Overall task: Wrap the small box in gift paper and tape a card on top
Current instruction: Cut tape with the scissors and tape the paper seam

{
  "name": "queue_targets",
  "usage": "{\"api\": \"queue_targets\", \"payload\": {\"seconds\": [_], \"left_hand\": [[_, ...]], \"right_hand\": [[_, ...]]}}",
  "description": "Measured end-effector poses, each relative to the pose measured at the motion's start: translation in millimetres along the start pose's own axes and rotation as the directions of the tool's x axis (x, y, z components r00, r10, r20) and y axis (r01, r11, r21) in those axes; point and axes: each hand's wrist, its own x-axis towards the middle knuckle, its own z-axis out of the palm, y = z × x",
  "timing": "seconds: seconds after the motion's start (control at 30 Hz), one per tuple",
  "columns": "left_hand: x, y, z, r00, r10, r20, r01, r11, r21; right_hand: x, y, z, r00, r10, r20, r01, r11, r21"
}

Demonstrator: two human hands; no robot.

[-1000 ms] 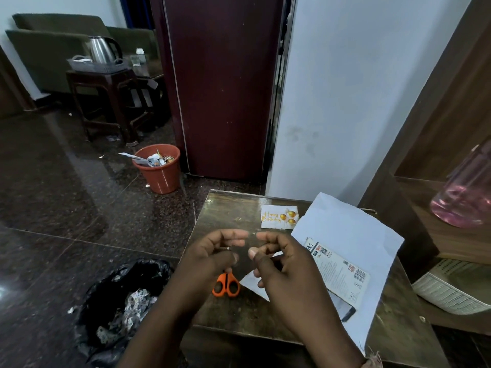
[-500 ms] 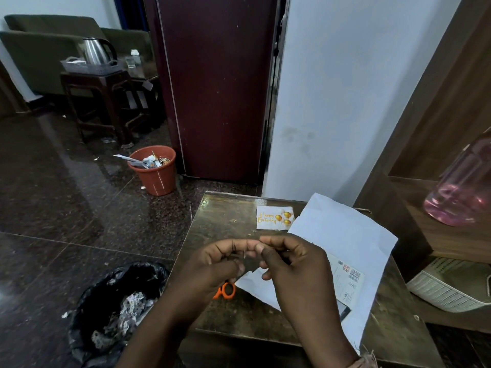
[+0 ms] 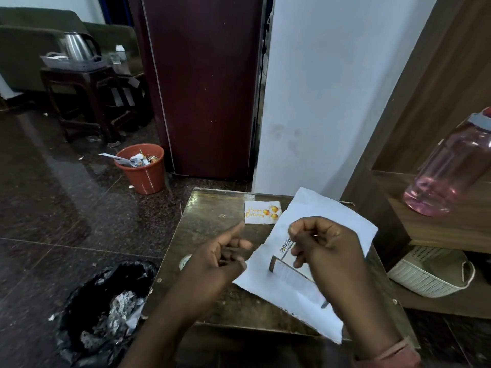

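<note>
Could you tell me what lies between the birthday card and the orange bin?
In the head view, only bare tabletop and dark floor lie between the card and the bin.

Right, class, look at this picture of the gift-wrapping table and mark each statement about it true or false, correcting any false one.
1. The birthday card lies on the table, beyond the white paper. True.
2. The small box is fully wrapped. False: it lies uncovered on the open paper.
3. An orange bin stands on the floor. True.
4. The card is taped on the box. False: it lies apart from it.
5. The pink bottle stands on the table. False: it is on the shelf at right.
</note>
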Motion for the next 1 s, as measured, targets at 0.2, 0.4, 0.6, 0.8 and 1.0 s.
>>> {"api": "queue_targets", "payload": {"seconds": [0.2, 0.4, 0.6, 0.8, 1.0], "left_hand": [[0, -6, 2, 1.000, 0.014, 0.005, -0.015, 0.940, 0.340], [0, -24, 6, 0.971, 0.006, 0.240, -0.131, 0.852, 0.507], [9, -33, 16, 0.957, 0.250, 0.147, -0.285, 0.723, 0.629], [16, -35, 29, 0.925, 0.373, 0.070, -0.342, 0.742, 0.577], [25, -34, 42, 0.912, 0.409, -0.029, -0.317, 0.748, 0.583]], "right_hand": [[10, 15, -42, 0.984, 0.154, 0.089, -0.140, 0.979, -0.145], [4, 10, -50, 0.941, 0.137, 0.308, -0.026, 0.940, -0.340], [-8, 18, -38, 0.903, 0.154, 0.401, 0.189, 0.697, -0.692], [-7, 34, -34, 0.966, 0.015, 0.256, 0.144, 0.795, -0.589], [-4, 31, -43, 0.970, 0.062, 0.234, 0.060, 0.875, -0.480]]}}
